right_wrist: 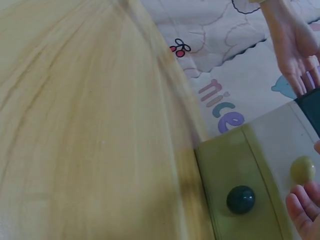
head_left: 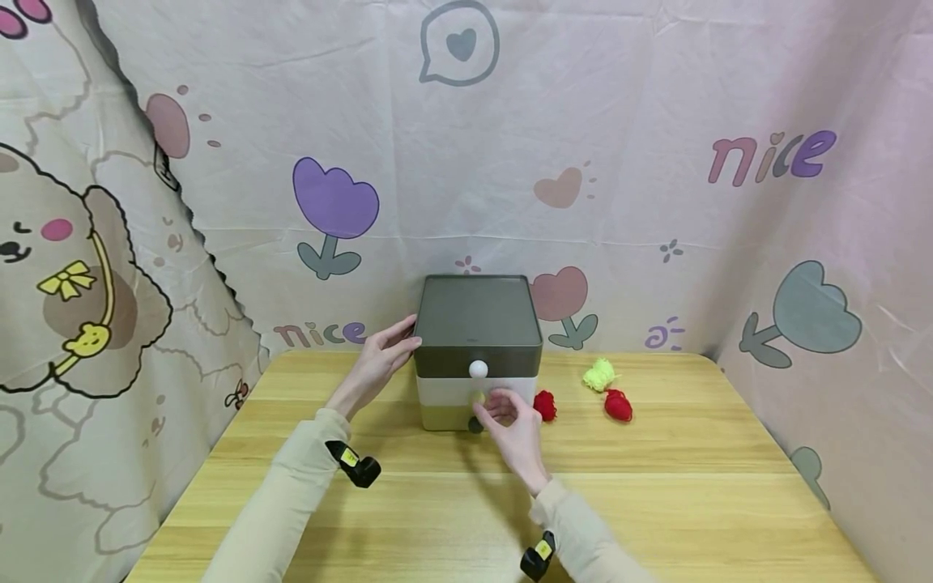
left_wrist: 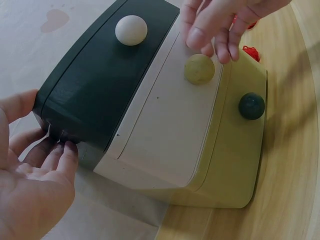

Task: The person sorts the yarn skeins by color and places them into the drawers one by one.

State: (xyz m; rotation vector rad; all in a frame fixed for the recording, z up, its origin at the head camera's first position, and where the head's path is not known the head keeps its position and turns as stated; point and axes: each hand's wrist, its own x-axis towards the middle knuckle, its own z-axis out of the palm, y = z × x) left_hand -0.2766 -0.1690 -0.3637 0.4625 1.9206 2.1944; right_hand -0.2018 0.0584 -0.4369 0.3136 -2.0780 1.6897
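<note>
While my left grip (head_left: 375, 363) rests its fingers, reaching out and slightly apart, against the left side of a boxy three-tier drawer unit (head_left: 475, 356), my right grip (head_left: 519, 429) is at its front with thumb and fingers loosely bent and parted, pinching nothing. The unit stands on the pale wood-grained surface (head_left: 408, 518), close to the far edge and about midway between the two far corners. Its dark green-grey top drawer (left_wrist: 100, 80) has a round white knob (left_wrist: 131, 30), its white middle drawer (left_wrist: 160, 115) a round olive-yellow knob (left_wrist: 199, 69), and its olive-yellow bottom drawer (left_wrist: 230, 160) a round dark green knob (left_wrist: 251, 106); all three are pushed in. My right fingertips are just beside the olive-yellow knob, though I cannot tell whether they touch it. Toward the far right corner lie a fuzzy yellow-green yarn-like bundle (head_left: 599, 375) and, just nearer me, a rounded red yarn-like bundle (head_left: 619, 406). Another red yarn-like bundle (head_left: 545, 405) sits by the unit's right side, partly hidden. Behind the far edge hangs a pale printed cloth (head_left: 481, 178).
</note>
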